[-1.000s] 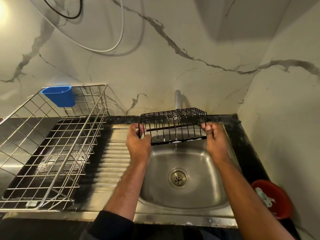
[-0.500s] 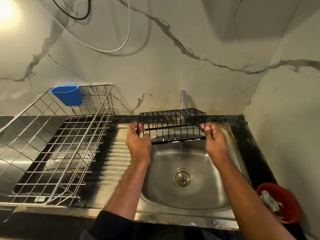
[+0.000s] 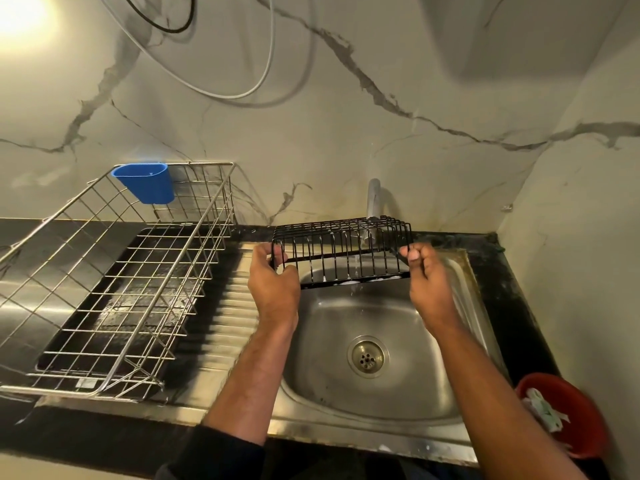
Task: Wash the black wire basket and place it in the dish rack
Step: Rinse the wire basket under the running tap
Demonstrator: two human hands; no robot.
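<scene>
The black wire basket (image 3: 341, 252) hangs upside down over the steel sink (image 3: 346, 382), right under the tap (image 3: 373, 199). A thin stream of water runs through its wires. My left hand (image 3: 273, 282) grips the basket's left end. At the right end my right hand (image 3: 427, 282) holds the basket with curled fingers. The steel wire dish rack (image 3: 114, 282) stands on the drainboard to the left and holds nothing inside.
A blue plastic cup (image 3: 147, 183) hangs on the rack's back rim. A red bowl (image 3: 568, 414) with scraps sits at the lower right by the side wall. Marble walls close in behind and to the right. Cables hang on the back wall.
The basket has stayed under the running tap, held at both ends. Its tilt has shifted slightly, with the near edge a little lower.
</scene>
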